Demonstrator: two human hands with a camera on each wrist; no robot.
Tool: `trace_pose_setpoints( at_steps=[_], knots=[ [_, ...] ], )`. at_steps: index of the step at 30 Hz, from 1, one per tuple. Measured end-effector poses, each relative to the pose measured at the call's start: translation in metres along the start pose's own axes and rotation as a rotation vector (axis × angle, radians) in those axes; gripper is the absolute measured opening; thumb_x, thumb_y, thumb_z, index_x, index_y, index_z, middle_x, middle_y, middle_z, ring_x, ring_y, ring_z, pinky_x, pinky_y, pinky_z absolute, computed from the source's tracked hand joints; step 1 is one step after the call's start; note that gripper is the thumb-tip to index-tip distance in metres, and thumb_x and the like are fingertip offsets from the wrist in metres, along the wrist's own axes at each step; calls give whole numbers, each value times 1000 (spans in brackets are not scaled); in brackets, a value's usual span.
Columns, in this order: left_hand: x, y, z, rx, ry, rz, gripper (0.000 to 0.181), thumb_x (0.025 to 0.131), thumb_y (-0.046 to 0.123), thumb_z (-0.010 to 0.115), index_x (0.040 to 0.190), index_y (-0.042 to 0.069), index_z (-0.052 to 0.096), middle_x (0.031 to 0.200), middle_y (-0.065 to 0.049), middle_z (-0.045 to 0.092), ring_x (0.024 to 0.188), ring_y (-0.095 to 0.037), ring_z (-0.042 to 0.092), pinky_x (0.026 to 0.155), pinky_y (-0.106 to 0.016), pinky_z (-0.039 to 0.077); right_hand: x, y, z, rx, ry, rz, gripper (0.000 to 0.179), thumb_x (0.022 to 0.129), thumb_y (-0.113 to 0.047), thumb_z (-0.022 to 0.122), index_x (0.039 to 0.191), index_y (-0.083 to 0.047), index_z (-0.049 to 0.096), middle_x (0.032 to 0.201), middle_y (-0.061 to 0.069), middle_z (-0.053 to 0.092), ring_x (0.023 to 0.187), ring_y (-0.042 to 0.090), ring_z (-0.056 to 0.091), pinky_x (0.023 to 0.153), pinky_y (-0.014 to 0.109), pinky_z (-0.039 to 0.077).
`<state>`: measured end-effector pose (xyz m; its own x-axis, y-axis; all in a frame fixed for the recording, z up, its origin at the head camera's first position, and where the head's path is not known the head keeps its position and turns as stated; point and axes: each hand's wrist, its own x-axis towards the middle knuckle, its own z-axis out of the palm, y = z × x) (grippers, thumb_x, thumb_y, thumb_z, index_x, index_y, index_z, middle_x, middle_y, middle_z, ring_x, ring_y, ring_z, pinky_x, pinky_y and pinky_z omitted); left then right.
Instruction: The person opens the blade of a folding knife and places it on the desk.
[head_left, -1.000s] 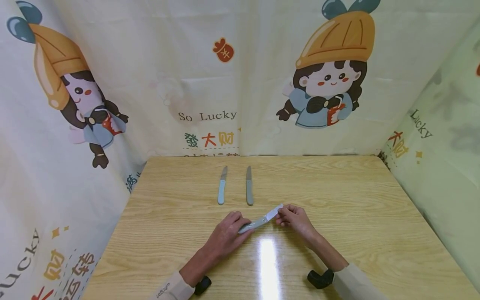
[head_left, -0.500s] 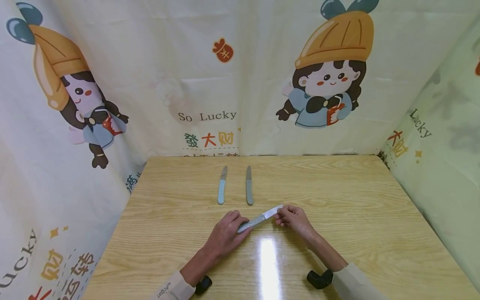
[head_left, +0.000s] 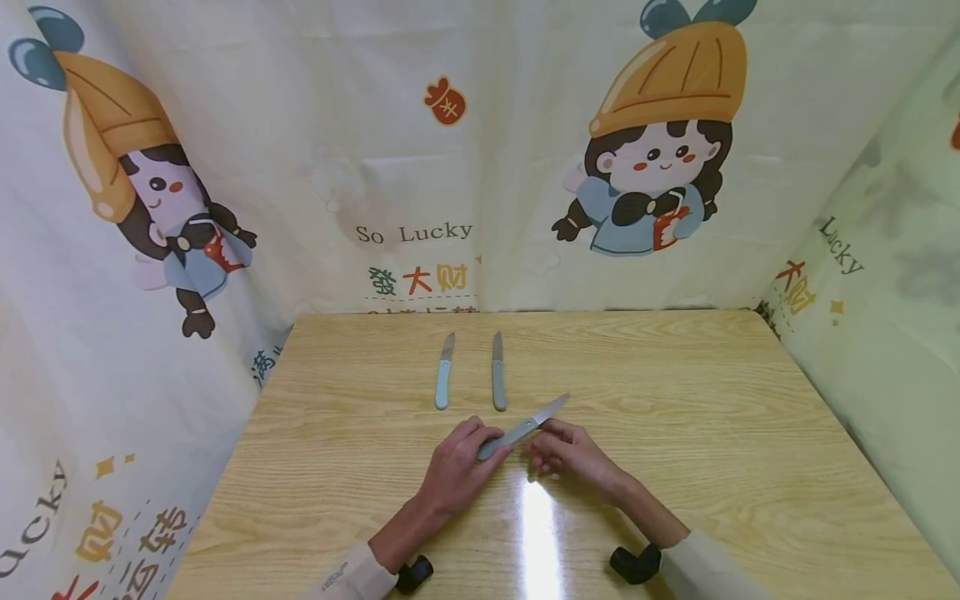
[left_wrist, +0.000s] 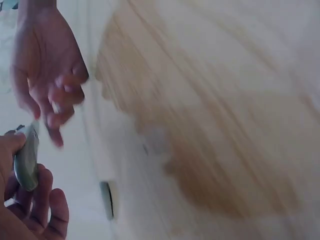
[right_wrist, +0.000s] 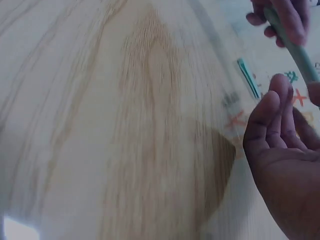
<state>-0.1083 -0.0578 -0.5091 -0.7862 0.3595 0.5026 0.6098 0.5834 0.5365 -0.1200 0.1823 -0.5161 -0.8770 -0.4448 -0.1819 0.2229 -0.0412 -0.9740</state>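
A small knife (head_left: 517, 433) with a grey-green handle and metal blade is held over the table, its blade pointing up and right. My left hand (head_left: 459, 467) grips the handle between thumb and fingers. By the heel of the blade is my right hand (head_left: 573, 454), its fingers loosely bent and a fingertip right at the knife. In the left wrist view the knife's handle (left_wrist: 26, 162) lies in the left fingers, below the right hand (left_wrist: 47, 60). Two similar knives lie farther back: one light blue (head_left: 443, 383), one grey (head_left: 498, 385), blades facing away.
The wooden table (head_left: 675, 392) has a bright light reflection at its front. Printed curtains (head_left: 525, 183) hang along the back and both sides. A black wrist mount (head_left: 636, 564) sits at each cuff.
The right fingers have left the blade's tip and slid left to its heel, uncovering the whole blade. The knife has tilted more upward in the left hand. Both resting knives stay put.
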Motion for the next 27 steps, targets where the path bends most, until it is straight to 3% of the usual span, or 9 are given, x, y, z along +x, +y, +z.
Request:
trace_pose_setpoints(
  at_steps=[3, 7, 11, 18, 27],
  knots=[
    [3, 8, 3, -82, -50, -105, 21, 98, 28, 72, 109, 11, 76, 87, 10, 54, 71, -4, 45, 60, -21, 42, 3, 1, 3, 16, -27, -33, 49, 108, -17, 52, 148, 11, 42, 111, 17, 65, 86, 16, 65, 74, 28, 54],
    [7, 16, 6, -184, -97, -198, 24, 102, 31, 65, 111, 12, 75, 91, 12, 59, 78, -3, 54, 67, -25, 49, 6, -1, 6, 5, 28, -57, 51, 109, -20, 52, 150, 9, 41, 112, 11, 66, 88, 17, 66, 73, 28, 54],
    [12, 19, 7, -251, -119, -229, 24, 104, 29, 61, 110, 10, 75, 93, 10, 65, 83, -3, 61, 71, -26, 52, 9, -2, 7, -1, 101, -51, 49, 108, -20, 54, 145, 10, 47, 111, 8, 67, 92, 19, 67, 76, 29, 55],
    [17, 17, 10, -377, -151, -300, 29, 107, 30, 56, 113, 8, 73, 93, 3, 70, 76, -5, 64, 64, -25, 53, 12, -5, 8, 75, 164, -52, 44, 106, -21, 58, 137, 10, 54, 111, 8, 69, 99, 18, 67, 85, 34, 56],
    [26, 11, 10, -354, -213, -324, 31, 108, 29, 54, 111, 7, 75, 79, 9, 64, 66, -4, 57, 60, -24, 48, 18, -12, 6, 15, 182, -72, 40, 106, -23, 57, 127, 11, 58, 107, 12, 67, 99, 21, 64, 86, 36, 55]
  ],
)
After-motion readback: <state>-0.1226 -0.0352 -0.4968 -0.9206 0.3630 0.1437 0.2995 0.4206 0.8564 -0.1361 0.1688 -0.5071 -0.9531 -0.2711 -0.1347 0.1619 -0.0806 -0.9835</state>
